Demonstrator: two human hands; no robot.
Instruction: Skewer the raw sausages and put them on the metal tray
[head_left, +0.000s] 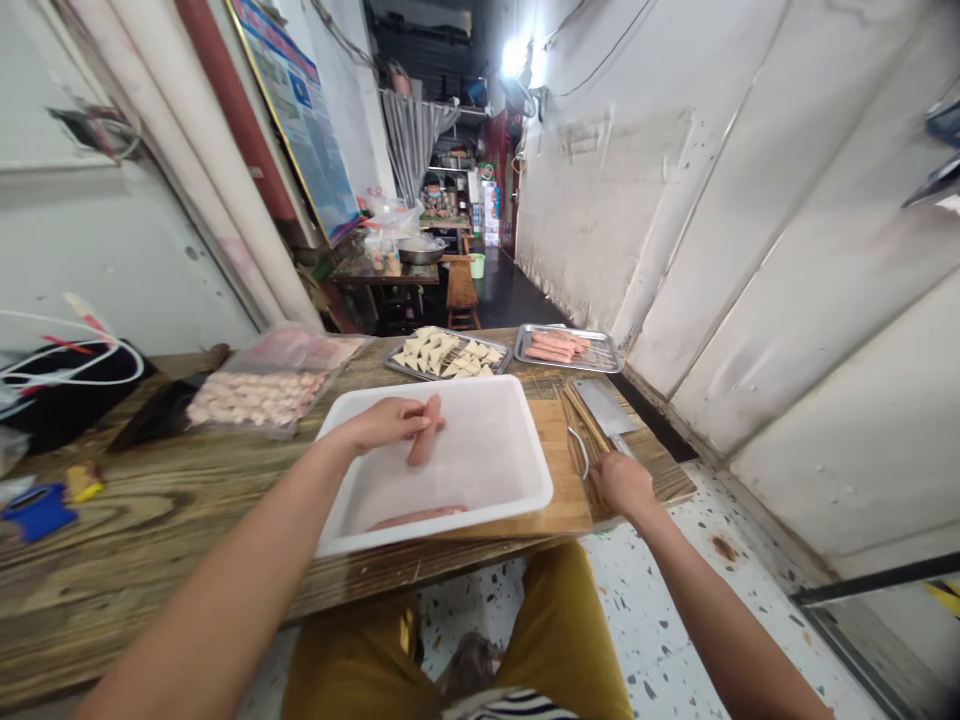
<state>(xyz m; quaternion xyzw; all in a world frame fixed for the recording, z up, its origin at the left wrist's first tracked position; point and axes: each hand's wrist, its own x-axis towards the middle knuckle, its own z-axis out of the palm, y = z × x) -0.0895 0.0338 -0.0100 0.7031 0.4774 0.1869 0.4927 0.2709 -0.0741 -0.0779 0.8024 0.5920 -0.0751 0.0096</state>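
My left hand is closed on a pink sausage, held tilted above the inside of a white plastic tub. At the tub's near wall lie more sausages, partly hidden by the rim. To the right of the tub, my right hand has its fingers curled round the near end of a bundle of thin wooden skewers; how many it grips is hidden. A cleaver lies flat beside the skewers, its handle close to that hand. Beneath the tub is a wooden cutting board.
Behind the tub, one metal tray holds folded pale triangles on skewers; another metal tray holds skewered sausages. A clear bag of pale pieces lies left. A blue tape dispenser and white cable are farther left on the wooden table.
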